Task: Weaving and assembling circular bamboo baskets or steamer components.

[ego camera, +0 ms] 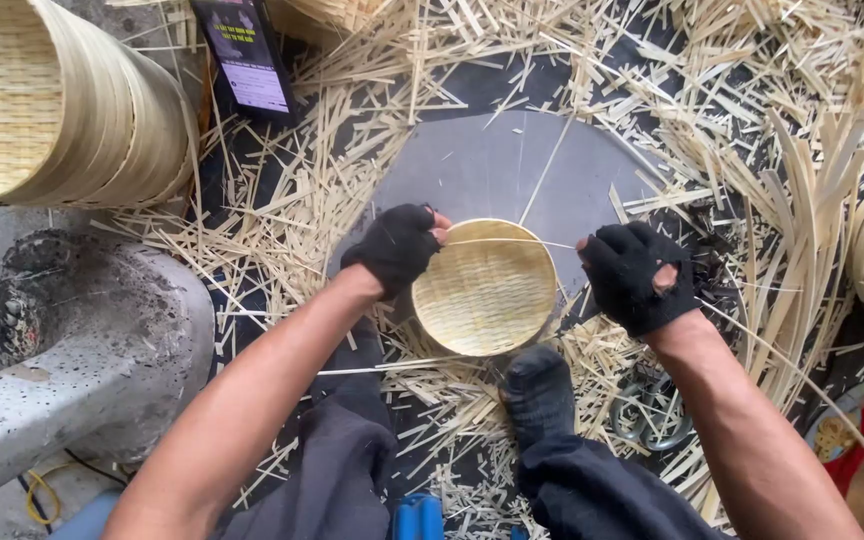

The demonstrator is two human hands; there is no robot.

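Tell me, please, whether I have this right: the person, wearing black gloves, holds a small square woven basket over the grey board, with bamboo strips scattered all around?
Not quite: the head view shows the basket is round, not square. The rest holds: the left hand and right hand wear black gloves and grip its rim over the grey board, with bamboo strips scattered all around.

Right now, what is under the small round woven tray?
The woven tray lies on a grey metal sheet, near edge over bamboo strips. Both gloved hands, left and right, grip its rim; beneath is hidden.
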